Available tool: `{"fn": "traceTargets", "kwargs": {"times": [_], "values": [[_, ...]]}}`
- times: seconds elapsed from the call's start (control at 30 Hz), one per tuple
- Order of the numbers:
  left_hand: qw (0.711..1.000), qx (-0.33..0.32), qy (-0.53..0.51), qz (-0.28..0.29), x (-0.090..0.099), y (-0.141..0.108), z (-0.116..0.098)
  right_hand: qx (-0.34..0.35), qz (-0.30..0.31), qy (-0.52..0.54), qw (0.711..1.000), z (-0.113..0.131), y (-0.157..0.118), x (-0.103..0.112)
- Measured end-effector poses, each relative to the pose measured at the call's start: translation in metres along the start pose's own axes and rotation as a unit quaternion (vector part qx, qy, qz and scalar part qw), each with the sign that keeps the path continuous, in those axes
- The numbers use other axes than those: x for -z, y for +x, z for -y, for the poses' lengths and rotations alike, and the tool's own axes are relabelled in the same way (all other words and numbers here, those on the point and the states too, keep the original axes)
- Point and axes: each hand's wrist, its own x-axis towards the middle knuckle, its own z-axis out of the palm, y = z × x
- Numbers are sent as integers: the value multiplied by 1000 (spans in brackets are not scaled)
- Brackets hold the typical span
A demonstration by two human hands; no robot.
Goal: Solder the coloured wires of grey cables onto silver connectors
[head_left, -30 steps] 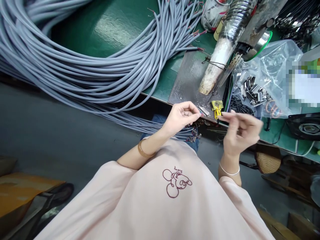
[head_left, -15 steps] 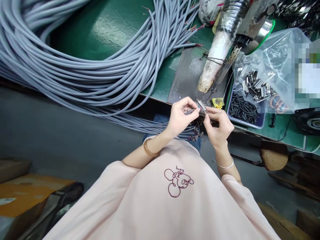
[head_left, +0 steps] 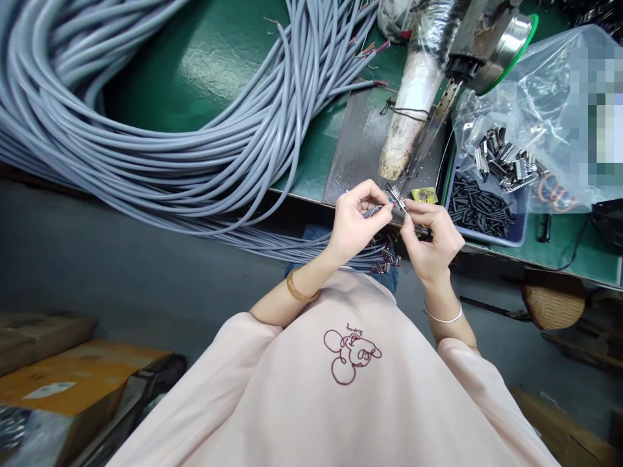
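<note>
My left hand [head_left: 361,215] is closed in a pinch on the thin coloured wires of a grey cable at the front edge of the bench. Between my two hands is a silvery multi-pin connector [head_left: 396,196], tilted, with the wires along its near side. My right hand [head_left: 434,239] pinches the connector's right end between thumb and fingers. Below the hands, finished-looking cable ends with connectors [head_left: 387,258] hang over my lap. The exact contact of wires and pins is too small to make out.
A large bundle of grey cables [head_left: 204,155] covers the bench's left side. Beyond my hands a white-wrapped rod [head_left: 406,123] slants over a dark plate [head_left: 357,139], beside a wire spool [head_left: 513,48]. At right stands a bin of black tubes [head_left: 479,207] under a bag of connectors [head_left: 509,155].
The whole view has shifted slightly as the head moved. Both hands keep their pinches, and the connector stays between them, with only small finger movement.
</note>
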Motion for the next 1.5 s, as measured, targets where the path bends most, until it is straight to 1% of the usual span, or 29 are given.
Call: {"fn": "traceTargets", "kwargs": {"times": [0.1,0.17,0.23,0.3,0.37,0.43,0.5,0.53,0.57,0.63,0.67,0.7,0.73,0.77,0.83,0.87,0.9,0.93,1.03,1.13,1.3,1.5], "values": [[1000,8,-11,4,0,1,0,-5,-2,2,1000,-1,0,0],[999,24,-29,4,1,0,2,-21,0,7,1000,-1,0,1],[996,60,-56,23,2,-1,3,-46,1,13,999,0,1,4],[990,100,-82,50,4,-3,4,-54,7,7,998,1,2,8],[985,125,-100,68,6,-5,4,-43,29,-6,999,4,4,11],[981,136,-110,79,8,-7,3,-35,60,-2,998,7,6,13],[979,143,-115,89,9,-9,3,-48,79,26,995,10,7,12],[979,144,-115,91,10,-10,3,-65,79,48,994,10,7,11],[979,143,-113,91,10,-10,3,-90,70,74,991,10,7,10],[982,134,-104,84,10,-10,3,-148,23,121,981,9,6,10],[984,128,-99,77,10,-11,3,-167,-8,129,978,8,5,10],[985,121,-96,71,10,-11,3,-167,-34,120,978,6,3,11],[987,115,-93,65,10,-11,3,-145,-47,94,984,4,1,12],[988,109,-91,59,10,-11,4,-104,-44,57,992,3,0,13],[991,95,-81,52,9,-11,4,-3,-6,-13,1000,0,-4,12],[992,86,-73,49,8,-10,4,35,12,-33,999,-1,-5,10],[994,75,-63,44,7,-10,4,54,22,-40,997,-1,-7,8],[996,60,-52,37,6,-9,4,56,23,-39,997,-1,-7,6],[1000,15,-19,14,4,-5,3,27,10,-22,999,0,-6,0],[1000,-14,4,7,3,0,0,17,3,-9,1000,1,-1,-2],[999,-36,26,3,1,5,-2,10,-1,-8,1000,1,6,0],[997,-52,58,-13,-2,5,-2,18,-8,-14,1000,0,10,0]]}}
